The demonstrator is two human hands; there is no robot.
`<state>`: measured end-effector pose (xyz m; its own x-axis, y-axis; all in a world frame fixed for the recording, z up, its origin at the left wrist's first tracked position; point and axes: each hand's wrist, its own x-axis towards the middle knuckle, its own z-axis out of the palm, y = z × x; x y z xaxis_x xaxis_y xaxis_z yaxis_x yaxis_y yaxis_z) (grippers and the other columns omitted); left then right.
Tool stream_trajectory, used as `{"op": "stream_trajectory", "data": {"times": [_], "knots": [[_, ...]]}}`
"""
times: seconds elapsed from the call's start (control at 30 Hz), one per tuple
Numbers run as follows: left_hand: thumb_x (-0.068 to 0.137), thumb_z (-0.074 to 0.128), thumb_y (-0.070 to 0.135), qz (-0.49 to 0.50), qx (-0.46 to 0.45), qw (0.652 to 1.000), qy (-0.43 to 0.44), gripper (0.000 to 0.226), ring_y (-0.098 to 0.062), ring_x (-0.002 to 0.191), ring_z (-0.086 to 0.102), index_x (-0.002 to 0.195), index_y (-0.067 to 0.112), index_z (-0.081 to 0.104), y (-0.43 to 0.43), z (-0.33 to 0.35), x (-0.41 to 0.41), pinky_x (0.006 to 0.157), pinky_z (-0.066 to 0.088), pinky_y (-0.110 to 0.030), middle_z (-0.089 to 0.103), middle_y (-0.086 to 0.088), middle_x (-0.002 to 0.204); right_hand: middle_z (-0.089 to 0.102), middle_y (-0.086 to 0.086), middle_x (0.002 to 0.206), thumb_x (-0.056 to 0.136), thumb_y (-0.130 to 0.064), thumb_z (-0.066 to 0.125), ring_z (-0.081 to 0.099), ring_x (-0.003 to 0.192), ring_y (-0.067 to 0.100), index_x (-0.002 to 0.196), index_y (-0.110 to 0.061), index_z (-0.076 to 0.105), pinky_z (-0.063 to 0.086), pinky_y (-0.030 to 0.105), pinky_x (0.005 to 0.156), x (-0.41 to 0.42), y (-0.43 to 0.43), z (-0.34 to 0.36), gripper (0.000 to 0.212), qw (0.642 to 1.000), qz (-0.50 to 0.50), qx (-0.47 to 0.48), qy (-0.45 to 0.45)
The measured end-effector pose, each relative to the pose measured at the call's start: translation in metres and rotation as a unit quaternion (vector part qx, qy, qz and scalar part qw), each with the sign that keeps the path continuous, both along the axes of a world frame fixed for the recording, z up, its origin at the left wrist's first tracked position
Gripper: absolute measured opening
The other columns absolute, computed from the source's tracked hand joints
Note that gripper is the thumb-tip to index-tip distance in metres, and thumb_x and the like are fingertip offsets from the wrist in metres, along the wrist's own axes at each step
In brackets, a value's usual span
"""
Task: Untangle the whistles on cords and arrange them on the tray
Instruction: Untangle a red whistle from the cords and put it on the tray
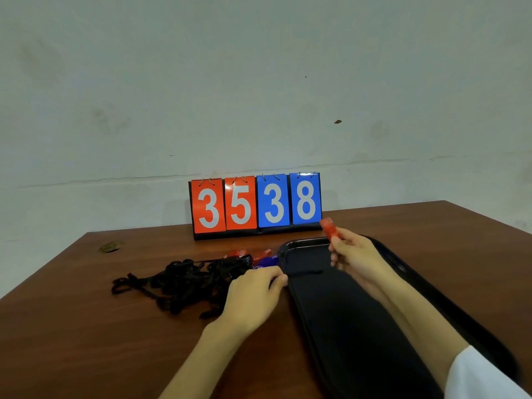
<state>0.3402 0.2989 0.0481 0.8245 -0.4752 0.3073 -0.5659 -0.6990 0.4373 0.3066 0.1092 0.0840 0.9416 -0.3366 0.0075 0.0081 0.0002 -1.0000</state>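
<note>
My right hand (352,254) holds a red whistle (330,229) up over the far end of the black tray (331,318). A black cord (305,272) runs from near my left hand across the tray's near-left rim. My left hand (253,295) rests at the tray's left edge with its fingertips pinched on that cord. To the left on the table lies a tangled heap of black cords (184,280). Two more red whistles (236,252) (263,253) and a blue whistle (266,262) lie at the heap's far right end.
A flip scoreboard (256,205) reading 3 5 3 8 stands at the back of the brown table (86,326) against the wall. A small brownish mark (110,246) sits on the far left of the table. A white sleeve (483,375) shows at the bottom right.
</note>
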Motion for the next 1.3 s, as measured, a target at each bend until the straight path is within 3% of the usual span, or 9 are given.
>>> {"op": "stream_trajectory", "data": {"times": [0.07,0.17,0.23,0.37,0.43,0.53,0.7,0.97,1.3], "knots": [[0.096,0.046,0.016,-0.008,-0.004,1.0,-0.03,0.033,-0.007,0.12,0.044,0.128,0.023,0.051,-0.004,-0.004,-0.002,0.108,0.032,-0.023,0.053,0.008,0.124,0.059,0.005,0.081,0.094,-0.011,0.049,0.058,0.07,0.013,0.125,-0.014,0.051,0.051,0.025,0.068,-0.002,0.007,-0.001,0.032,0.998,0.052,-0.029,-0.006],[0.086,0.055,0.004,-0.056,-0.123,0.991,0.025,0.063,0.0,0.131,0.029,0.138,0.035,0.035,-0.017,-0.008,-0.013,0.107,0.023,-0.015,0.038,0.016,0.137,0.068,0.008,0.089,0.091,-0.009,0.053,0.067,0.082,0.018,0.115,-0.013,0.058,0.055,0.026,0.074,-0.006,0.018,0.0,0.025,0.991,0.125,0.026,-0.031],[0.087,0.059,0.011,-0.114,-0.23,0.957,0.137,0.056,0.005,0.116,0.046,0.121,0.049,0.036,-0.027,-0.006,-0.022,0.099,0.037,-0.017,0.051,0.021,0.12,0.07,0.009,0.093,0.089,-0.009,0.054,0.068,0.089,0.021,0.113,-0.011,0.059,0.056,0.027,0.075,-0.007,0.023,0.0,0.024,0.984,0.155,0.069,-0.046],[0.095,0.051,0.02,-0.118,-0.319,0.903,0.261,0.023,-0.001,0.052,0.057,0.116,0.027,0.046,-0.028,-0.003,-0.021,0.053,0.046,-0.015,0.06,0.002,0.069,0.072,0.005,0.096,0.087,-0.013,0.058,0.069,0.091,0.018,0.11,-0.013,0.06,0.057,0.026,0.075,-0.008,0.022,0.001,0.023,0.99,0.092,0.064,-0.081],[0.094,0.052,0.028,-0.059,-0.281,0.928,0.237,0.013,0.002,0.04,0.047,0.103,0.02,0.057,-0.021,-0.002,-0.015,0.043,0.037,-0.012,0.055,0.004,0.063,0.073,0.001,0.091,0.086,-0.015,0.061,0.07,0.083,0.012,0.11,-0.014,0.06,0.056,0.024,0.072,-0.005,0.015,-0.002,0.024,0.996,-0.013,-0.043,-0.074],[0.09,0.058,0.037,-0.027,-0.208,0.966,0.148,0.02,0.002,0.057,0.056,0.081,0.02,0.066,-0.008,-0.004,-0.003,0.066,0.048,-0.019,0.06,0.008,0.065,0.069,-0.005,0.086,0.084,-0.017,0.065,0.068,0.074,0.005,0.112,-0.015,0.061,0.053,0.022,0.071,-0.002,0.006,-0.007,0.028,0.965,-0.097,-0.241,-0.042],[0.092,0.055,0.021,-0.054,-0.175,0.982,0.051,0.012,-0.002,0.101,0.055,0.09,0.028,0.065,0.003,0.004,0.0,0.093,0.045,-0.027,0.061,0.015,0.095,0.058,-0.014,0.085,0.088,-0.019,0.06,0.058,0.075,0.0,0.12,-0.026,0.058,0.046,0.017,0.075,-0.004,0.01,-0.013,0.033,0.884,0.024,-0.466,-0.002],[0.091,0.057,0.015,-0.084,-0.234,0.967,0.054,0.02,0.015,0.092,0.054,0.089,0.033,0.065,0.017,0.014,0.007,0.078,0.039,-0.002,0.064,0.019,0.093,0.072,-0.003,0.082,0.084,-0.007,0.062,0.065,0.072,0.005,0.095,-0.014,0.071,0.053,0.018,0.07,-0.015,0.014,0.0,0.015,0.914,0.279,-0.292,0.02],[0.093,0.055,0.022,-0.085,-0.371,0.9,0.212,0.016,0.001,0.043,0.042,0.089,0.013,0.067,0.001,0.006,-0.005,0.047,0.032,-0.014,0.056,-0.001,0.062,0.073,0.007,0.081,0.085,-0.008,0.058,0.068,0.075,0.017,0.091,-0.006,0.064,0.055,0.025,0.069,-0.016,0.017,0.002,0.008,0.968,0.225,-0.1,-0.055]]}}
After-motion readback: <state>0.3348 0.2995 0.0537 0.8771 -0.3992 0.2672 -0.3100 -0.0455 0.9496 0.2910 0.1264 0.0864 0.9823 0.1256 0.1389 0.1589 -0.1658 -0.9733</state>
